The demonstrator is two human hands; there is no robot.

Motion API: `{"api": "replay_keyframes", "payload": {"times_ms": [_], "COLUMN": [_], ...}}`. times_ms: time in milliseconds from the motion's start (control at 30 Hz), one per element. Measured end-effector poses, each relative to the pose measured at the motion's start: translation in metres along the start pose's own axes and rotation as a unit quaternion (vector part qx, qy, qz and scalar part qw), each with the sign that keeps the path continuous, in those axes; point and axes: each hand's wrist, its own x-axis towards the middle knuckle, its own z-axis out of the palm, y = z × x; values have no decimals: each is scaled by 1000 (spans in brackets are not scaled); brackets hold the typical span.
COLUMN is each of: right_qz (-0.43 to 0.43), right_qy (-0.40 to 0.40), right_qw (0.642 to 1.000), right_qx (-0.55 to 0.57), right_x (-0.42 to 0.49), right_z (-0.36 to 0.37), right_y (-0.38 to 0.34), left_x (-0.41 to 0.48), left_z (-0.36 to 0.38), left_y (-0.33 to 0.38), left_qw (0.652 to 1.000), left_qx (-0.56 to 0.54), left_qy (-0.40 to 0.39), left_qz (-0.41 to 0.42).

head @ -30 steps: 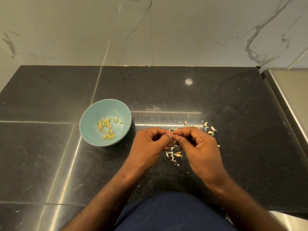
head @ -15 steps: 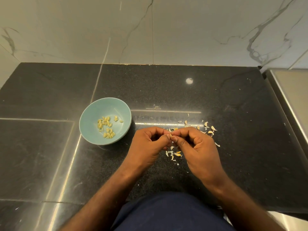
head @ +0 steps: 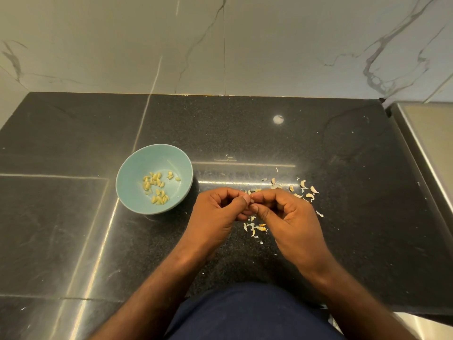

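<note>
Seed (head: 249, 192), small pale sliver, pinched between left hand (head: 220, 213) and right hand (head: 288, 218); papery husk flakes (head: 255, 228) below.

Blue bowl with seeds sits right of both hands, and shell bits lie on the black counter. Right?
No. The head view shows the blue bowl left of the left hand and right hand, not right. It holds seeds, and shell bits lie on the black counter.
</note>
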Motion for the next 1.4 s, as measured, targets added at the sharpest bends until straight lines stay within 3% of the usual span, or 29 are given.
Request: {"api": "replay_keyframes", "payload": {"times_ms": [567,1100,1200,1300,1400], "right_qz": [-5,39,77,138,157], "right_qy": [21,-2,27,55,58], "right_qw": [1000,998,988,938,920], "right_qx": [-15,47,134,314,353], "right_x": [3,2,4,9,11], "right_z": [-4,-1,0,-3,-8], "right_y": [-2,4,3,-1,-1], "left_x": [1,1,2,3,4], "left_z": [-1,1,2,1,1], "left_y": [2,1,-1,-3,-1], "left_qw": [993,995,996,995,995], "left_qx": [108,88,88,92,81], "left_qy": [-38,-27,-12,24,46], "left_qz": [27,41,30,-3,-24]}}
